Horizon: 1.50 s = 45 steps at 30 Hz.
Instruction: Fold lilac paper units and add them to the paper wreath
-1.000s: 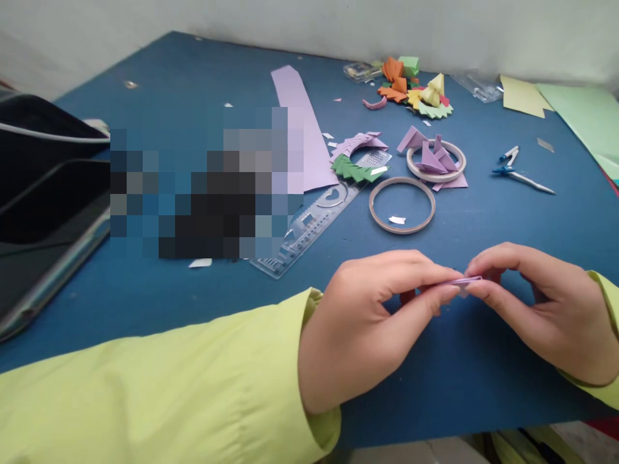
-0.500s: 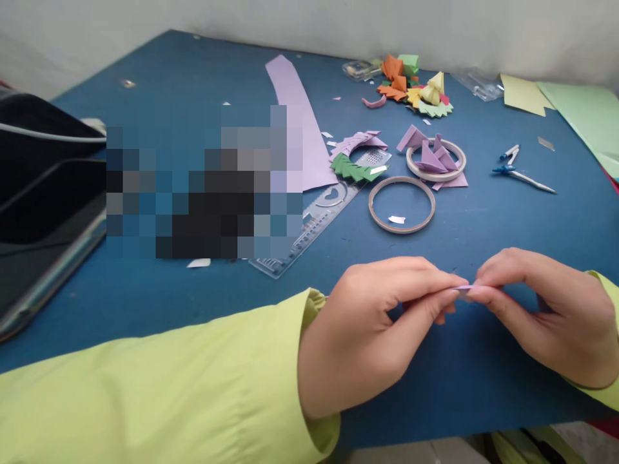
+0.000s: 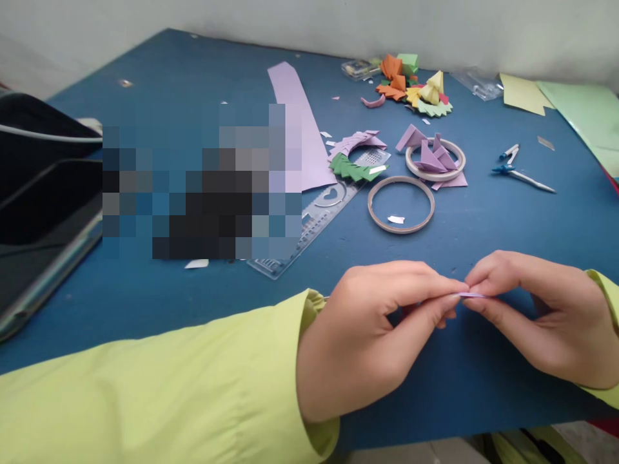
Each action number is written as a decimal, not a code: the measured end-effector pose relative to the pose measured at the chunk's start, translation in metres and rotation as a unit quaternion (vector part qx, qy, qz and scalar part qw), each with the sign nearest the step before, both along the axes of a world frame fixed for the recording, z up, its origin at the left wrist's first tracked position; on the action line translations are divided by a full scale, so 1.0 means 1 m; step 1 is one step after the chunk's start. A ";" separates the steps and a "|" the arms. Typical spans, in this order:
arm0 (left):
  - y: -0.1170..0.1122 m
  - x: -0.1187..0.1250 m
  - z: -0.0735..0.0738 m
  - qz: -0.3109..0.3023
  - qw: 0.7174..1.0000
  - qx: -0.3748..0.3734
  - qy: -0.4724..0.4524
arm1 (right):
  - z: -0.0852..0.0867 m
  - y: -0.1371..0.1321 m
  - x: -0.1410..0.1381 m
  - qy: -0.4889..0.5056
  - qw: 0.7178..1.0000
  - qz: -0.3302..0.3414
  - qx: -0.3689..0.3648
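Purple paper mostly covered by L hand & R hand; only 1 thin edge shows, can't tell # of folds. Some fingers hidden behind on both. R sleeve cut by R edge, L sleeve by L & bottom. Pixelated block masks whatever's under it + part of ruler & lilac sheet. Dark item cut by L edge, ID unclear. Green sheet runs off R edge. Clear case: contents too small.
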State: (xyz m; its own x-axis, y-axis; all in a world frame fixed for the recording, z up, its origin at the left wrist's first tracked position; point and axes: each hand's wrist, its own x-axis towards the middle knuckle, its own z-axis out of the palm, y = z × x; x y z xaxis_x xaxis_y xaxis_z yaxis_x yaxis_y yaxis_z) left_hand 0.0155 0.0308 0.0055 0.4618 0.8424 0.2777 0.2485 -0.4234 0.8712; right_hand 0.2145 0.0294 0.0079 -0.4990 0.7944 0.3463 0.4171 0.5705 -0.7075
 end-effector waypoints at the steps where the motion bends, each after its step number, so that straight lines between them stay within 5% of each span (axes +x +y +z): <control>1: -0.001 0.000 -0.001 0.001 0.999 0.028 0.014 | 0.000 0.000 0.000 -0.007 1.000 0.008 -0.003; 5: -0.001 -0.002 -0.003 0.020 0.997 0.061 0.049 | 0.000 0.003 0.001 -0.008 0.999 0.025 -0.042; 9: 0.007 0.000 0.002 0.025 0.977 -0.212 0.007 | 0.000 0.007 0.002 -0.019 0.993 0.012 -0.112; 12: 0.013 0.001 0.007 0.026 0.947 -0.319 -0.028 | 0.000 0.010 0.004 -0.062 0.992 0.046 -0.104; 20: 0.018 0.001 0.006 -0.046 0.957 -0.281 0.058 | -0.002 0.013 0.006 -0.086 0.989 0.048 -0.109; 28: 0.014 -0.002 0.000 -0.037 0.968 -0.248 0.025 | -0.003 0.014 0.008 -0.117 0.987 0.078 -0.079; 31: 0.012 -0.002 -0.002 -0.033 0.980 -0.194 0.032 | -0.004 0.016 0.009 -0.119 0.987 0.093 -0.058; 34: 0.008 -0.003 -0.005 -0.035 0.997 -0.057 0.049 | -0.004 0.017 0.009 -0.117 0.985 0.112 -0.067; 39: 0.001 -0.004 -0.010 -0.068 0.986 0.093 0.121 | -0.006 0.016 0.008 -0.125 0.985 0.121 -0.017; 45: 0.014 -0.006 -0.011 0.093 0.897 0.342 0.263 | -0.016 0.028 0.015 -0.157 0.987 0.022 0.035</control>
